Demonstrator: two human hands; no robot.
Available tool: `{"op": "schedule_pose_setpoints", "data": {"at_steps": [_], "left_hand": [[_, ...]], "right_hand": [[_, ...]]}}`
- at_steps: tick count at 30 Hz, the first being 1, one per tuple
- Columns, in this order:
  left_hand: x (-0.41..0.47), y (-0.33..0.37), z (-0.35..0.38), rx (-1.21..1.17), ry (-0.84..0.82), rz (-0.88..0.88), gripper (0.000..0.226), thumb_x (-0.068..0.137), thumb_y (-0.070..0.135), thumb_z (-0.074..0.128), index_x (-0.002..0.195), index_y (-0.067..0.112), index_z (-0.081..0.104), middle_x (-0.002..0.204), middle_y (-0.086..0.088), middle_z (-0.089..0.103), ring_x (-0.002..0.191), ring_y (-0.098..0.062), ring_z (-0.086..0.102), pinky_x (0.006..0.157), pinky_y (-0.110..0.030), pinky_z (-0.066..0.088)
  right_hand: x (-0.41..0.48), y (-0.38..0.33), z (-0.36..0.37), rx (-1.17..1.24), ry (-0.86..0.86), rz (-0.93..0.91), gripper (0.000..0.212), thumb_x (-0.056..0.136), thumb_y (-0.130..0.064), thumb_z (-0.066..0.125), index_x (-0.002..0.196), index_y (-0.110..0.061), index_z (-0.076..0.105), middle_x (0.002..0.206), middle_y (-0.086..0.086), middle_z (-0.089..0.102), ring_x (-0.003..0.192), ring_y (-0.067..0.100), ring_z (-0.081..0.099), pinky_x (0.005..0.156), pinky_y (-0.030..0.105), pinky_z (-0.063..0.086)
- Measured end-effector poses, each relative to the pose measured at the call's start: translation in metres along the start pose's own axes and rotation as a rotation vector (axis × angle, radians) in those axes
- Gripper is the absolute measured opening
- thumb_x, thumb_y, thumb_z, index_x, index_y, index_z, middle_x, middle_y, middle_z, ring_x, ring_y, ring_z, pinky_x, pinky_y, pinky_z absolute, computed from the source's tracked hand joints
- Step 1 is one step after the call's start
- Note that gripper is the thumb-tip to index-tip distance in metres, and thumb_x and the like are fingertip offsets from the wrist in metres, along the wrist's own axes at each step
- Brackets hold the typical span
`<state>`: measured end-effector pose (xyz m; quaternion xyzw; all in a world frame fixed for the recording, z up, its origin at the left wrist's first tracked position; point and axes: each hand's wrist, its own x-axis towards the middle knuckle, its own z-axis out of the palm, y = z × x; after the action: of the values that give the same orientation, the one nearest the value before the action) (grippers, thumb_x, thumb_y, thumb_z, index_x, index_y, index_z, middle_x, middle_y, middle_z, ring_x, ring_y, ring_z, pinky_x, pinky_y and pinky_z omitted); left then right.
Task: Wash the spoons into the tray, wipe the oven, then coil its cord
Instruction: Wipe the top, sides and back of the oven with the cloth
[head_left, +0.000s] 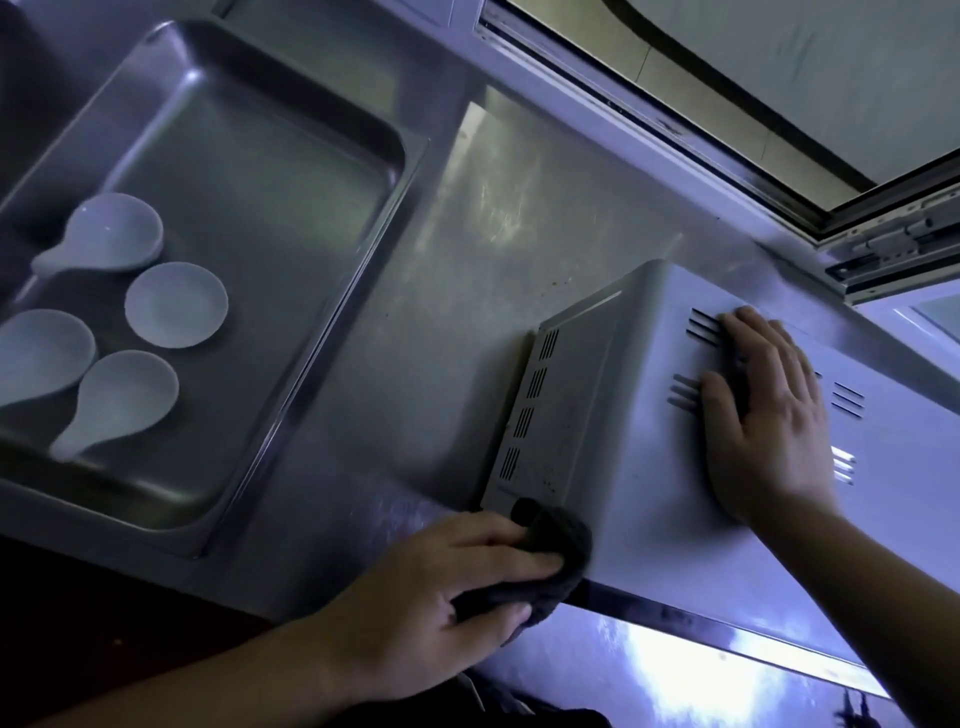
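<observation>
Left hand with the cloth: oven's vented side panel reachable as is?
Likely yes: left hand grips the cloth at the side panel corner, nothing between; right hand rests on the oven top.

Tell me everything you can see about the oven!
The oven is a pale metal box with dark slotted vents on two faces. It sits on the steel counter by a window. The right hand lies flat on its top; the left hand presses a dark cloth against its near corner.

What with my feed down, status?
Left hand gripping dark grey cloth at white metal oven corner. Right hand flat on top. White spoons in steel tray.
</observation>
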<state>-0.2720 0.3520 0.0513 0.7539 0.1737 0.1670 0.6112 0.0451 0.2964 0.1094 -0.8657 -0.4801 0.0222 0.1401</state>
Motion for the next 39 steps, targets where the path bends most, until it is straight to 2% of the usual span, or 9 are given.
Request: {"op": "schedule_pose_setpoints", "data": {"at_steps": [6,11,16,20,23,30,33,36,39], "left_hand": [[0.013,-0.016,0.015,0.064,0.147,-0.016,0.042,0.099,0.025,0.065,0.140,0.035,0.062,0.143,0.019,0.057,0.128,-0.005,0.059,0.109,-0.021,0.044],[0.078,-0.025,0.023,0.038,0.279,-0.112,0.046,0.101,0.020,0.061,0.147,0.027,0.057,0.145,0.005,0.060,0.134,-0.011,0.055,0.117,-0.026,0.039],[0.151,-0.031,0.000,0.069,0.256,-0.089,0.049,0.102,0.010,0.058,0.151,0.015,0.052,0.149,-0.001,0.057,0.138,-0.010,0.050,0.116,-0.013,0.031],[0.202,-0.034,-0.021,0.103,0.195,-0.145,0.052,0.105,0.017,0.055,0.155,0.026,0.047,0.154,0.004,0.054,0.141,-0.012,0.050,0.118,-0.025,0.038],[0.219,-0.037,-0.028,0.090,0.184,-0.185,0.051,0.105,0.020,0.054,0.154,0.032,0.048,0.154,0.007,0.054,0.140,-0.011,0.050,0.117,-0.025,0.038],[0.162,-0.031,-0.008,0.015,0.212,-0.214,0.052,0.104,0.027,0.058,0.154,0.032,0.048,0.153,0.010,0.054,0.140,-0.003,0.048,0.106,-0.001,0.028],[0.114,-0.023,0.004,0.005,0.213,-0.163,0.051,0.101,0.030,0.060,0.152,0.029,0.052,0.149,0.003,0.058,0.139,-0.003,0.049,0.113,-0.008,0.030],[0.062,-0.015,0.021,-0.054,0.199,-0.173,0.053,0.097,0.036,0.066,0.148,0.030,0.056,0.147,-0.004,0.057,0.140,-0.008,0.050,0.119,-0.025,0.036],[0.016,-0.009,0.034,0.007,0.198,-0.120,0.057,0.094,0.042,0.070,0.148,0.026,0.057,0.149,0.001,0.054,0.139,-0.011,0.051,0.117,-0.028,0.040]], "right_hand": [[0.000,0.001,0.001,0.005,0.003,0.005,0.057,0.096,-0.031,0.046,0.151,-0.018,0.047,0.160,0.002,0.043,0.152,0.024,0.030,0.123,0.048,0.026],[-0.001,0.000,0.001,0.006,0.007,0.014,0.057,0.096,-0.032,0.045,0.151,-0.019,0.047,0.160,0.001,0.043,0.153,0.022,0.029,0.124,0.045,0.024],[0.000,0.001,0.001,0.008,0.011,0.014,0.057,0.095,-0.033,0.044,0.150,-0.019,0.048,0.159,0.001,0.044,0.152,0.022,0.030,0.124,0.046,0.024],[0.000,0.000,0.001,0.007,0.013,0.009,0.057,0.095,-0.033,0.044,0.150,-0.019,0.048,0.159,0.001,0.044,0.153,0.023,0.030,0.124,0.046,0.024],[0.000,0.001,0.001,-0.001,0.013,0.014,0.057,0.095,-0.033,0.044,0.150,-0.019,0.048,0.159,0.001,0.044,0.152,0.023,0.030,0.124,0.046,0.024],[0.000,0.001,0.001,0.001,0.023,0.011,0.055,0.096,-0.032,0.046,0.150,-0.021,0.048,0.159,-0.001,0.043,0.151,0.022,0.031,0.124,0.044,0.024],[0.000,0.000,0.002,0.000,0.022,0.004,0.055,0.096,-0.032,0.045,0.149,-0.020,0.048,0.159,0.000,0.043,0.151,0.022,0.032,0.124,0.044,0.025],[0.000,0.000,0.001,0.000,0.019,0.001,0.056,0.096,-0.033,0.044,0.150,-0.020,0.047,0.160,0.001,0.043,0.151,0.023,0.031,0.124,0.044,0.025],[-0.001,0.000,0.002,-0.011,0.019,0.004,0.056,0.096,-0.033,0.044,0.150,-0.019,0.047,0.160,0.001,0.042,0.151,0.023,0.031,0.124,0.042,0.024]]}}
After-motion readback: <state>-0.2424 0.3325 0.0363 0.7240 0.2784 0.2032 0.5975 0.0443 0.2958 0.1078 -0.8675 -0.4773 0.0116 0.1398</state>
